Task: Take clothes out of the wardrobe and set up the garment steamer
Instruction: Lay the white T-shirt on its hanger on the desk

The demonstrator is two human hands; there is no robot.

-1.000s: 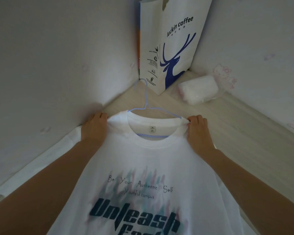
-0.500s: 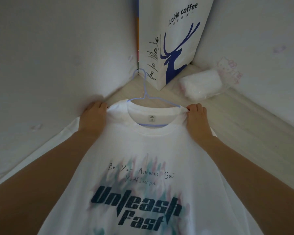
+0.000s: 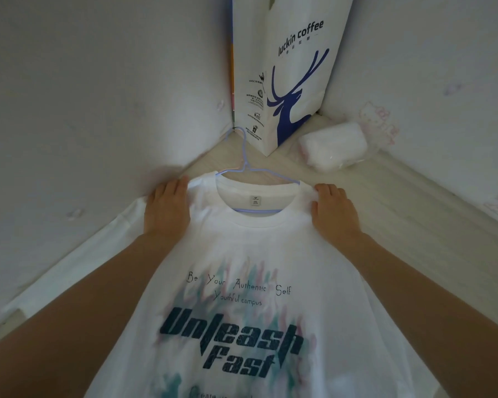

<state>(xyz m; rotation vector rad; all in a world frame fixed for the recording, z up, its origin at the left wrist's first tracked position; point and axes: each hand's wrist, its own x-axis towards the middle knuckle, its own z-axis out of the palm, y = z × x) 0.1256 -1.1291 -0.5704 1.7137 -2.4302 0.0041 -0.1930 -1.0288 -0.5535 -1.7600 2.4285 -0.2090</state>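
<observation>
A white T-shirt (image 3: 242, 248) with dark "Unleash Fast" print lies spread on a pale wooden surface, on a thin lilac hanger (image 3: 243, 156) whose hook points toward the corner. My left hand (image 3: 167, 208) grips the shirt's left shoulder, fingers curled over the fabric edge. My right hand (image 3: 332, 209) pinches the right shoulder beside the collar. No garment steamer is in view.
A white paper coffee bag (image 3: 285, 73) with a blue deer stands upright in the far corner. A white wrapped bundle (image 3: 332, 146) lies to its right by the wall. White walls (image 3: 84, 96) close in on the left and right.
Both hands and the shirt have shifted slightly toward the corner; more of the printed front shows now. The grip on each shoulder looks the same.
</observation>
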